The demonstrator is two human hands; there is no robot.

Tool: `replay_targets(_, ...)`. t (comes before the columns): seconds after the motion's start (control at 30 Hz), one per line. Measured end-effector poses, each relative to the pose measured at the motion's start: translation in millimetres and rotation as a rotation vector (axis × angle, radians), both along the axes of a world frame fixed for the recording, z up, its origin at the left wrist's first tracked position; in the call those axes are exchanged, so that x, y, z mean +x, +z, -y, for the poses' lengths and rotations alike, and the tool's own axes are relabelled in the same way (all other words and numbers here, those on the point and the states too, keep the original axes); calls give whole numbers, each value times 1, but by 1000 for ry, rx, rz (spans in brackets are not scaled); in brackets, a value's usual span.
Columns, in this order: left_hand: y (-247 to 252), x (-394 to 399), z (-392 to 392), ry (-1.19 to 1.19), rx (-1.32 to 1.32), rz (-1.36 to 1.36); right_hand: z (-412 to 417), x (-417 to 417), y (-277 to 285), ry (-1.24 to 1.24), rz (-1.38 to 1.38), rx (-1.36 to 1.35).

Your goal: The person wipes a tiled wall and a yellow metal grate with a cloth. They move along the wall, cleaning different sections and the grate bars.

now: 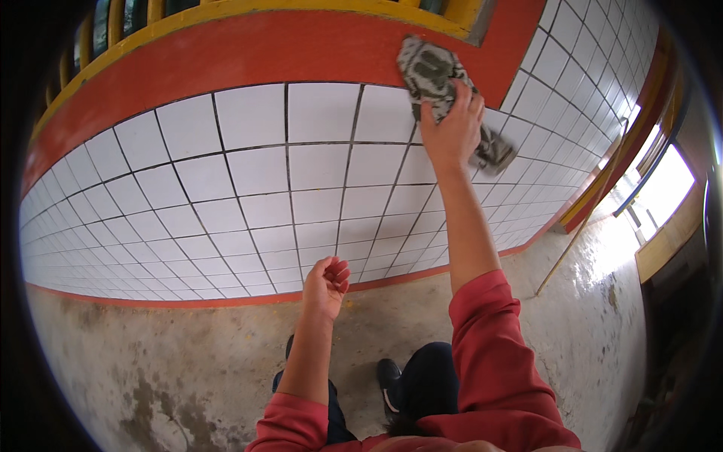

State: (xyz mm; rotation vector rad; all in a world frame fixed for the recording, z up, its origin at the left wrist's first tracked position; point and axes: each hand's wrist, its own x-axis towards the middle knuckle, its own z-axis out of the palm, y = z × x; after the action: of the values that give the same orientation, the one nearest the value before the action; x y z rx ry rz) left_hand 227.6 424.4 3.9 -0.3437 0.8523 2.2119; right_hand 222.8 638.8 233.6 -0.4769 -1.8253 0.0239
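My right hand grips a grey-and-dark patterned cloth against the wall at the upper right. The cloth lies over the red painted band and the top of the white wall tiles. Its lower end hangs past my wrist, slightly blurred. Lower down, in front of the tiles, my left hand is held in the air, fingers loosely curled with nothing visible in them.
Yellow window bars and a frame run above the red band. Tiles continue around a corner on the right. A thin stick leans near a bright doorway. Below is a stained concrete floor, with my dark shoe on it.
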Motion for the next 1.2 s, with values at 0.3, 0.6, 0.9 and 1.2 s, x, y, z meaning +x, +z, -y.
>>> replay_targets(0.3,2,-5,8,76,69,44,-67,14,-12,-315,-181,-453)
replay_targets(0.6,3,-11,11,119,75,56,9,-10,-8,-40,15,-26)
replay_targets(0.9,0,-11,8,107,67,62,-50,9,14,-98,-90,-394)
replay_targets(1.2,1,-19,-2,108,89,58,-73,12,2,-230,-85,-275)
